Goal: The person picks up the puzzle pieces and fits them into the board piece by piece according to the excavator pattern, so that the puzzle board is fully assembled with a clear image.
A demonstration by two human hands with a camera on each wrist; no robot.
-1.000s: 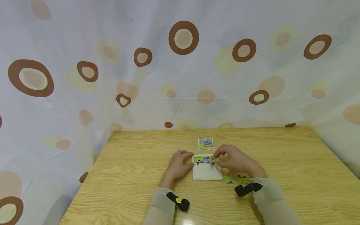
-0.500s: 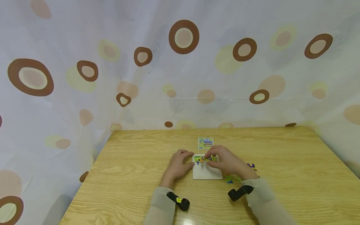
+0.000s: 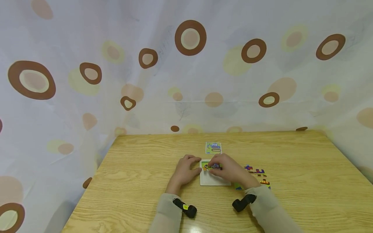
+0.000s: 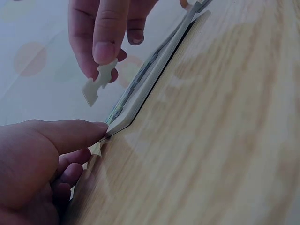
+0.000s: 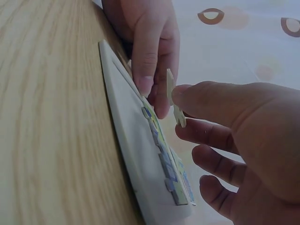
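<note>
A white puzzle board point(image 3: 215, 180) lies on the table, with a row of colourful pieces point(image 5: 161, 152) fitted along its far side. My left hand point(image 3: 184, 170) rests at the board's left edge, thumb and forefinger tips touching it. Over the board, my right hand point(image 3: 228, 170) pinches a jigsaw piece point(image 5: 170, 89) between thumb and forefinger. In the left wrist view that piece point(image 4: 99, 83) is tilted up on edge, apart from the board, its pale side showing. The right hand hides part of the fitted row in the head view.
A picture card point(image 3: 213, 148) of a blue digger lies beyond the board. Loose jigsaw pieces point(image 3: 259, 171) are spread on the wooden table point(image 3: 140, 168) right of the board, partly behind the right forearm. A patterned curtain point(image 3: 163, 84) stands behind the table.
My right hand, with the piece in its fingers, has moved left across the board from its right side towards its far left corner. More loose pieces show at the right. The left hand has stayed put.
</note>
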